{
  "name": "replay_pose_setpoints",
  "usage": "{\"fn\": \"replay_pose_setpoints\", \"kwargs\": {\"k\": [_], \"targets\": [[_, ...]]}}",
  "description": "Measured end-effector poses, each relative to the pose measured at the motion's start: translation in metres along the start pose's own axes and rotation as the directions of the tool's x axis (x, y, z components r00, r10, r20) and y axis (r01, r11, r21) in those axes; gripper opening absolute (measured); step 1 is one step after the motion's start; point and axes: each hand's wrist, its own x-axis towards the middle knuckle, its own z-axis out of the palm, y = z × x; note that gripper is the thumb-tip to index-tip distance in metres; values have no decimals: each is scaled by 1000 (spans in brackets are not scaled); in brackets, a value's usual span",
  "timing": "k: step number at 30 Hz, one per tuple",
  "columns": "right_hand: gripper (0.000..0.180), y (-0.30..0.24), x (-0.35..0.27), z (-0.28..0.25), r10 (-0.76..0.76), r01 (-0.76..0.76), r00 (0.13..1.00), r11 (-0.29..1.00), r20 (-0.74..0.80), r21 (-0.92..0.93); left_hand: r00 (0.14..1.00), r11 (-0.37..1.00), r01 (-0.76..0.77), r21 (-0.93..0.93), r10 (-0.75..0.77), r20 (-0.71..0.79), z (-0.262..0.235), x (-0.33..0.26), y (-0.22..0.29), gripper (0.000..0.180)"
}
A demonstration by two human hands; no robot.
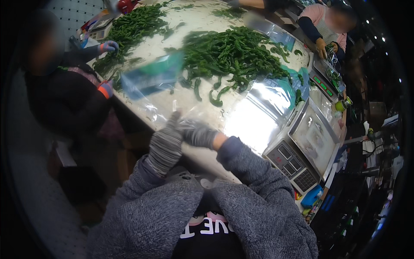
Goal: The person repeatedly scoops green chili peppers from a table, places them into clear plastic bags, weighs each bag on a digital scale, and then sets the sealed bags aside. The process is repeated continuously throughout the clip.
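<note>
At far left, a co-worker's gloved hand (108,46), orange and purple, rests by a heap of green peppers (138,23) lying loose on the white counter (185,19). Next comes a clear bag (151,77) with blue and green print, blurred, stretched out over the counter's near edge. No peppers can be made out inside, so this bag looks unfilled and its part of the work barely begun.

The bag's clear end reaches the person's left hand (166,142), in a striped grey glove, which appears closed on the plastic with the thumb up. The right hand (200,134), gloved alike, meets it at the same end; its fingers are hidden and blurred, so I cannot tell how far open it is or whether it grips.

Beyond the hands, the main pepper pile (233,52) sits loose in the middle; judging by it, much remains unbagged. Right of that lie shiny flat bags (258,112), seemingly empty, beside a near scale (297,149) with peppers absent from its tray. At far right, by another scale (323,82), a second co-worker's brown-gloved hand (321,47) is at a clear package (332,58) showing green within, apparently further along.
</note>
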Motion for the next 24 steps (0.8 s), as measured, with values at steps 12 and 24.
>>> {"fn": "replay_pose_setpoints", "kwargs": {"k": [12,24], "targets": [[96,137,30,-68,797,-949,308,295,-519,-109,965,896,200,396,-251,80,0,28,-77,51],[21,250,8,-83,706,-403,415,709,-574,579,949,944,78,320,-169,265,26,56,-70,58]]}}
